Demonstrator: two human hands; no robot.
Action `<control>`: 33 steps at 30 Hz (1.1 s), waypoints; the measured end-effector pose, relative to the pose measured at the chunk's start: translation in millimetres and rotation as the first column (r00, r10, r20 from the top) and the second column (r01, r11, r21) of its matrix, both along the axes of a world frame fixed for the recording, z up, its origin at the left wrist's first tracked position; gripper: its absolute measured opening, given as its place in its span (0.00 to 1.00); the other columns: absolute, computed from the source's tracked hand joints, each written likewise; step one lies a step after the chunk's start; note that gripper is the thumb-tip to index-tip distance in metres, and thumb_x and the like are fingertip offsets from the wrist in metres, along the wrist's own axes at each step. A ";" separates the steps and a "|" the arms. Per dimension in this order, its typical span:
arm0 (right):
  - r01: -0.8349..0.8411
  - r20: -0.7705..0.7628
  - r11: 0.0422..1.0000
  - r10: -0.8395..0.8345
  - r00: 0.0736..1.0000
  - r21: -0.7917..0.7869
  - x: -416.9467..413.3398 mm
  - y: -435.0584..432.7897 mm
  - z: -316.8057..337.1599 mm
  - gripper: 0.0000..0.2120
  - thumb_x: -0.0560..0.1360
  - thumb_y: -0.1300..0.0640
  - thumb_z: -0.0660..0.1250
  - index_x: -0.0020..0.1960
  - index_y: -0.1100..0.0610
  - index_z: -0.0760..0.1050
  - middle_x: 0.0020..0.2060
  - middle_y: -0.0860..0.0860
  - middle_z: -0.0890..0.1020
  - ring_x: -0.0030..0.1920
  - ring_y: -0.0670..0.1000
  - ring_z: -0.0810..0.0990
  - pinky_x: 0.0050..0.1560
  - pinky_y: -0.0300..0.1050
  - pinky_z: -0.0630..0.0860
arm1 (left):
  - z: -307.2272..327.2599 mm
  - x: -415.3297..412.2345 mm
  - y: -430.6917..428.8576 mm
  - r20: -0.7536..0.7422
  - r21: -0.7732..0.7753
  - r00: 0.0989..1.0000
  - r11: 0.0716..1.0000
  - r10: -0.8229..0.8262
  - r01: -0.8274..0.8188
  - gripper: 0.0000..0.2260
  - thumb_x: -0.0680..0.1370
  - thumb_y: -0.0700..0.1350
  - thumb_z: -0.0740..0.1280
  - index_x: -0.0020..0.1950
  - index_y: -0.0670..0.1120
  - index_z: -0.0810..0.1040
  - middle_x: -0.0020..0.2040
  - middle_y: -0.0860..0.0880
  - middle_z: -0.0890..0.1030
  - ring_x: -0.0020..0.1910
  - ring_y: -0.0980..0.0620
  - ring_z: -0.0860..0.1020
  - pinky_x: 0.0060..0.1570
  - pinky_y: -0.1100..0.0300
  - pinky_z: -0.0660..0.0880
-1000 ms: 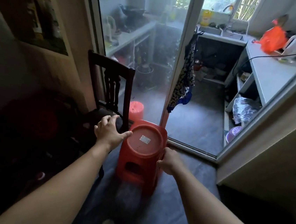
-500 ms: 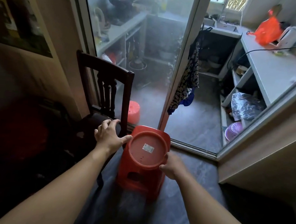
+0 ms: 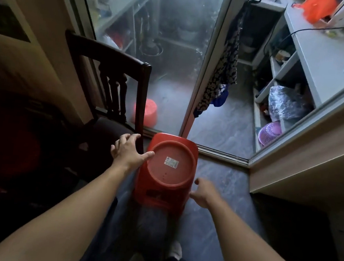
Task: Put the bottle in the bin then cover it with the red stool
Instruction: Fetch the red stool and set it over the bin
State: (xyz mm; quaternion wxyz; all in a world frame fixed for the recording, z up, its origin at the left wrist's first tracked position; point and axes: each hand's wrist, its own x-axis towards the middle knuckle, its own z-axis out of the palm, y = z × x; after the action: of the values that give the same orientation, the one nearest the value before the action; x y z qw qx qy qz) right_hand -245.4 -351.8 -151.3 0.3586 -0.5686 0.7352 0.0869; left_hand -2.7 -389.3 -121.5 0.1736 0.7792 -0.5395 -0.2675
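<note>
The red stool stood on the floor by the door track, the left hand open, thumb touching its top, right hand open alongside; bin and bottle unseen, so poor seating could tip it.

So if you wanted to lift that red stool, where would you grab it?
Probably by the rim of the red stool, one hand per side: left hand already touches its left edge, right hand hangs open beside its right. The flat round seat faces up, so it offers no grip.

Single head-worn view, steeply downward, close over the red stool.
</note>
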 end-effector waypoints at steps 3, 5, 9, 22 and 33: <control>-0.021 -0.010 0.999 0.021 1.000 0.039 -7.0 -13.9 -11.3 0.23 0.73 0.56 0.69 0.67 0.60 0.70 0.65 0.59 0.77 0.65 0.58 0.75 0.63 0.49 0.73 | -13.3 -2.6 -15.0 -0.010 0.039 1.000 0.999 0.024 -0.023 0.35 0.67 0.60 0.74 0.71 0.50 0.70 0.72 0.43 0.67 0.72 0.42 0.64 0.71 0.47 0.57; -0.035 -0.008 0.998 0.035 0.999 0.060 -11.8 -24.5 -17.8 0.24 0.73 0.56 0.69 0.67 0.60 0.70 0.65 0.59 0.77 0.64 0.58 0.76 0.63 0.49 0.74 | -20.7 -3.7 -24.5 -0.008 0.059 0.999 0.997 0.049 -0.048 0.35 0.67 0.61 0.74 0.71 0.50 0.70 0.72 0.43 0.67 0.72 0.42 0.64 0.71 0.47 0.57; -0.074 0.021 0.993 0.072 0.997 0.097 -21.7 -46.3 -31.0 0.24 0.74 0.55 0.68 0.67 0.61 0.70 0.66 0.59 0.76 0.65 0.58 0.75 0.62 0.47 0.73 | -32.1 -7.7 -43.7 0.014 0.097 0.995 0.991 0.095 -0.096 0.35 0.67 0.61 0.74 0.70 0.51 0.70 0.71 0.43 0.67 0.71 0.41 0.64 0.71 0.47 0.57; -0.134 0.059 0.963 0.124 0.991 0.235 -36.7 -89.6 -84.7 0.20 0.75 0.58 0.66 0.66 0.62 0.72 0.64 0.60 0.77 0.64 0.59 0.76 0.60 0.48 0.72 | -93.9 -6.8 -87.5 0.090 0.191 0.977 0.959 0.194 -0.208 0.34 0.68 0.62 0.73 0.70 0.51 0.70 0.71 0.43 0.68 0.71 0.40 0.65 0.71 0.40 0.58; -0.003 0.065 0.956 -0.017 0.998 0.292 -22.0 -106.7 -158.2 0.21 0.75 0.59 0.67 0.65 0.65 0.72 0.65 0.62 0.77 0.65 0.62 0.75 0.61 0.49 0.70 | -180.7 7.5 -112.4 0.105 0.277 0.971 0.932 0.213 -0.234 0.32 0.68 0.63 0.71 0.68 0.52 0.71 0.71 0.45 0.70 0.72 0.42 0.65 0.72 0.41 0.55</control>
State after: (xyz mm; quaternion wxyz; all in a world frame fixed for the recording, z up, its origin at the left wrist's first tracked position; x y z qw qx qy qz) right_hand -267.5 -458.5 -309.5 0.4632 -0.5094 0.7040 0.1744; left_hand 4.7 -501.7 -302.2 0.0681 0.8617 -0.4088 -0.2928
